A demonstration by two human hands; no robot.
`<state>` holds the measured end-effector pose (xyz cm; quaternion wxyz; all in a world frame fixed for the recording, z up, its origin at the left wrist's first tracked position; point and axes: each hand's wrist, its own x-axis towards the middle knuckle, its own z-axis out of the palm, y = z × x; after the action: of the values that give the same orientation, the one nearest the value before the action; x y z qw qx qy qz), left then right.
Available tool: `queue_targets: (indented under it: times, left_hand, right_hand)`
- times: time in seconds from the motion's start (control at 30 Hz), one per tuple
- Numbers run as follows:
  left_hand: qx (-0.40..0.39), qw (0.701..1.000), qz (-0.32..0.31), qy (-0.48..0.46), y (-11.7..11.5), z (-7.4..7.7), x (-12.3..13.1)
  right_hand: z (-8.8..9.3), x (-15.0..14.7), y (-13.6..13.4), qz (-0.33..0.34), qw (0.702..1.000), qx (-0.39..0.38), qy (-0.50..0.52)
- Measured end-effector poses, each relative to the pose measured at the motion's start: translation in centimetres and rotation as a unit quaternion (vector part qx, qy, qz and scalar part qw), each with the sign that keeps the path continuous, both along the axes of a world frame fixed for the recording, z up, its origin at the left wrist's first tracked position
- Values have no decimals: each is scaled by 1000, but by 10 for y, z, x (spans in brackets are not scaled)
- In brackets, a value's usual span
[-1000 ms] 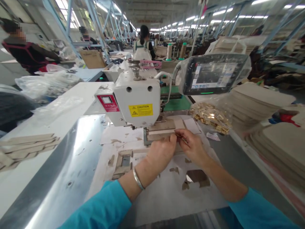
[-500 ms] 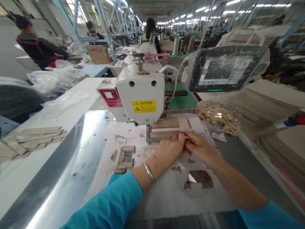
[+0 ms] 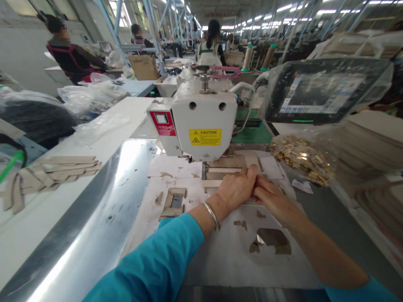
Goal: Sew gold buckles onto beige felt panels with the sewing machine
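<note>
Left hand (image 3: 237, 188) and right hand (image 3: 273, 203) have their fingers closed together right at a beige strip (image 3: 214, 183), though I can't see what's pinched. Risky spot: a stray cycle of the sewing machine (image 3: 204, 113) could catch a fingertip. Clear plastic bag (image 3: 316, 144) beyond holds gold metal fittings (image 3: 294, 157).

Tan strip (image 3: 211, 183) | flat, pale, straight-edged | lying crosswise just beside the metal jig (image 3: 203, 171) | far end hidden under my left hand (image 3: 236, 188) and right hand (image 3: 273, 200), which meet over it
</note>
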<state>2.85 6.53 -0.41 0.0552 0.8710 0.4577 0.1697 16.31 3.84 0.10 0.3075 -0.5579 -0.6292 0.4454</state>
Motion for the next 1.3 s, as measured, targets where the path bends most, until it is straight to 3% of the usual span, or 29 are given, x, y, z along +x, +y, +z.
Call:
queue_targets:
  times: [0.1,0.2,0.27,0.4,0.6,1.0,1.1,1.3]
  left_hand:
    - [5,996,52,-72,4,-2,3]
    - [50,994,9,-92,2,-8,-6]
    - [79,995,-10,-59,-4,-15,-17]
    - [63,997,44,26,-17,-28,-37]
    - [35,994,73,73,-19,-27,-43]
    - [-11,995,81,59,-14,-22,-48]
    - [-19,995,77,52,-11,-21,-48]
    - [-5,996,81,46,-11,-26,-47]
  right_hand:
    - [3,5,10,-23,998,-59,21]
    - [1,13,26,-41,998,-45,5]
    - [0,18,36,-44,998,-44,-12]
    - [2,21,57,-40,993,-101,-54]
    - [6,16,86,-2,986,-126,-109]
    - [-9,15,93,-3,987,-49,-154]
    - [-7,18,97,-24,981,-74,-177]
    - [8,17,105,5,958,-177,-225]
